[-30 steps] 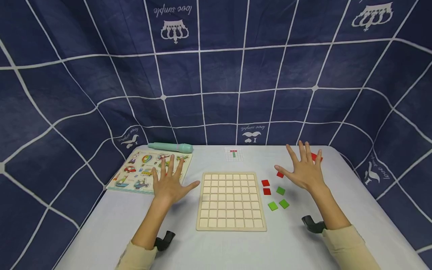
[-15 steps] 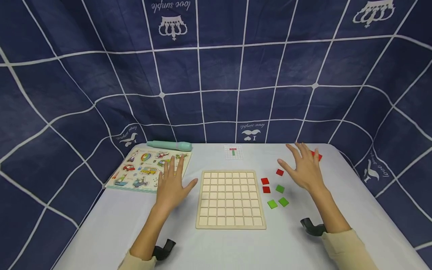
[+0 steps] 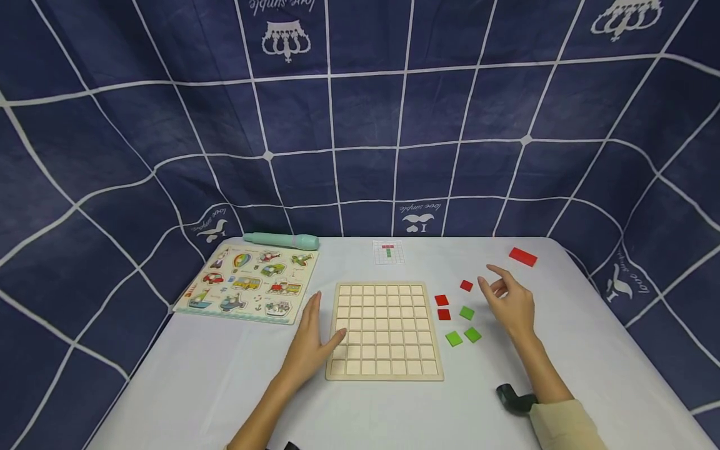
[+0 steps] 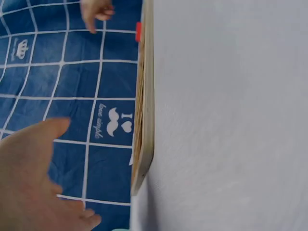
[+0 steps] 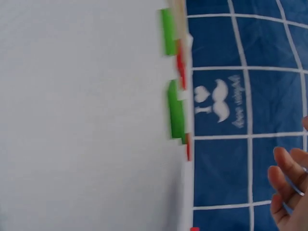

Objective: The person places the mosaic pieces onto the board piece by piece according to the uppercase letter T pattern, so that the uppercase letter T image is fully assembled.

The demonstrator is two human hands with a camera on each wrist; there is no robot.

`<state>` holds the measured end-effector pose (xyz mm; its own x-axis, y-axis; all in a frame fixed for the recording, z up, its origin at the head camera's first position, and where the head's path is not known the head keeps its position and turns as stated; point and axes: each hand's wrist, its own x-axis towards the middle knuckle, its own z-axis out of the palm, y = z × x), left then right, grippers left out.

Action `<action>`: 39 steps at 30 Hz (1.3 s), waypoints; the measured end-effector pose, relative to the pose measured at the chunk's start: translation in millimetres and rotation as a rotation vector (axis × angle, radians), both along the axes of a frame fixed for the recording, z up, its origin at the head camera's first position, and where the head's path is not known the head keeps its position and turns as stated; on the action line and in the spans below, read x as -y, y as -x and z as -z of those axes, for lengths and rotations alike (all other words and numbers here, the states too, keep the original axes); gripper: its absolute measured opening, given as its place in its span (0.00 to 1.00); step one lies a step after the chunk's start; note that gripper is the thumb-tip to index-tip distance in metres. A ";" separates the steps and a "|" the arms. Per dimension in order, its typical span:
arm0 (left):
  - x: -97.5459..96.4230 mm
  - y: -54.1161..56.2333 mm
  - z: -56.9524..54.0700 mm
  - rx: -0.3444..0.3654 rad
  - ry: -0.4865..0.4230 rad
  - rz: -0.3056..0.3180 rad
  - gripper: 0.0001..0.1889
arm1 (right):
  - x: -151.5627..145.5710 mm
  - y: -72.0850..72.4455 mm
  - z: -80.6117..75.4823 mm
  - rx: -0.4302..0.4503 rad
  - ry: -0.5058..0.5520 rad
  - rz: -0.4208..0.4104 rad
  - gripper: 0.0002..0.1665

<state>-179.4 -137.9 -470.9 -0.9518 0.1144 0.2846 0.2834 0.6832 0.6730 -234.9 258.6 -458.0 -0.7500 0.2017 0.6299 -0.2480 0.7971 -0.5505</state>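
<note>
My left hand (image 3: 308, 350) is beside the left edge of the wooden grid board (image 3: 384, 377), fingers together and the thumb overlapping the board's squares. In the left wrist view that hand (image 4: 43, 187) stands apart from the board's edge (image 4: 147, 120). Right of the red and green tiles, my right hand (image 3: 513, 305) hovers with loosely bent fingers and nothing in them. The tiles lie right of the board: red ones, such as the red tile (image 3: 466, 285) nearest that hand, and green ones, such as the green tile (image 3: 467, 313).
A small pattern card (image 3: 388, 252) with a red and green T lies behind the board. At the back left are a picture puzzle board (image 3: 292, 259) and a mint-green tube-like object (image 3: 281, 240). A red rectangular block (image 3: 523, 256) lies at the back right. A dark gridded cloth (image 3: 365, 112) hangs behind.
My left hand has moved toward the board's left edge and turned, its spread fingers now together. My right hand has drawn back slightly toward me, its fingers relaxing from spread to bent.
</note>
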 end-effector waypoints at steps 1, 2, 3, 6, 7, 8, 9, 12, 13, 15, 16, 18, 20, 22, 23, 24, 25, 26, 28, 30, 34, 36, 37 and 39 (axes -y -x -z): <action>-0.4 0.1 4.4 0.028 -0.003 0.029 0.50 | -2.3 0.7 4.8 0.008 0.006 0.001 0.22; -0.7 0.3 8.9 0.058 -0.008 0.058 0.51 | -4.5 1.3 9.4 0.023 0.012 0.002 0.22; -0.9 0.5 13.2 0.084 -0.005 0.087 0.53 | -6.6 2.1 13.9 0.041 0.014 0.005 0.22; -0.1 0.8 25.6 0.130 0.033 0.186 0.57 | -12.6 4.5 26.1 0.121 0.021 0.011 0.24; 0.5 0.7 29.0 0.131 0.055 0.219 0.58 | -14.5 5.2 29.9 0.154 0.021 0.014 0.25; 1.2 0.5 32.2 0.131 0.083 0.248 0.59 | -16.2 6.0 33.2 0.186 0.023 0.015 0.25; 1.9 0.4 34.7 0.122 0.114 0.271 0.61 | -17.9 6.8 36.5 0.214 0.022 0.017 0.26; 4.2 -0.5 39.1 0.090 0.201 0.301 0.64 | -21.9 9.1 45.4 0.296 0.020 0.024 0.28; 4.9 -0.7 40.0 0.079 0.227 0.298 0.64 | -23.1 9.9 48.1 0.317 0.019 0.026 0.28; 5.9 -0.8 41.1 0.071 0.263 0.290 0.65 | -24.6 11.5 52.4 0.348 0.012 0.021 0.30; 6.4 -1.1 41.3 0.072 0.269 0.288 0.66 | -25.2 12.5 54.3 0.357 0.007 0.016 0.30; 7.0 -1.8 41.3 0.081 0.281 0.287 0.66 | -25.8 13.9 57.1 0.369 -0.010 0.004 0.31; 7.3 -2.2 41.6 0.096 0.288 0.287 0.67 | -26.1 15.4 59.7 0.379 -0.035 -0.003 0.32; 7.3 -2.4 41.8 0.103 0.293 0.287 0.67 | -26.6 17.4 61.7 0.381 -0.068 -0.004 0.33; 7.1 -2.5 42.1 0.105 0.298 0.286 0.68 | -26.7 18.6 62.5 0.383 -0.087 -0.003 0.33; 6.9 -2.4 42.4 0.107 0.299 0.286 0.68 | -26.9 20.1 63.2 0.384 -0.104 -0.003 0.33; 6.9 -2.5 42.5 0.109 0.300 0.284 0.68 | -26.8 21.9 63.5 0.384 -0.121 -0.005 0.33; 6.9 -2.4 42.6 0.111 0.303 0.281 0.68 | -26.8 24.0 63.6 0.387 -0.138 -0.006 0.33; 6.7 -2.1 42.7 0.113 0.303 0.279 0.68 | -26.4 28.6 63.5 0.389 -0.165 -0.008 0.33; 6.7 -1.6 43.0 0.114 0.305 0.277 0.68 | -25.4 33.3 63.1 0.387 -0.180 -0.013 0.33; 6.6 -1.2 43.3 0.110 0.305 0.277 0.68 | -24.1 42.5 63.4 0.363 -0.180 -0.020 0.30; 6.5 -1.1 43.5 0.109 0.305 0.278 0.68 | -24.2 45.7 64.1 0.348 -0.174 -0.024 0.28; 6.5 -1.2 43.6 0.109 0.306 0.278 0.68 | -24.6 47.2 64.7 0.343 -0.170 -0.025 0.27; 6.5 -1.2 43.3 0.108 0.311 0.278 0.68 | -24.7 48.9 65.6 0.337 -0.162 -0.029 0.25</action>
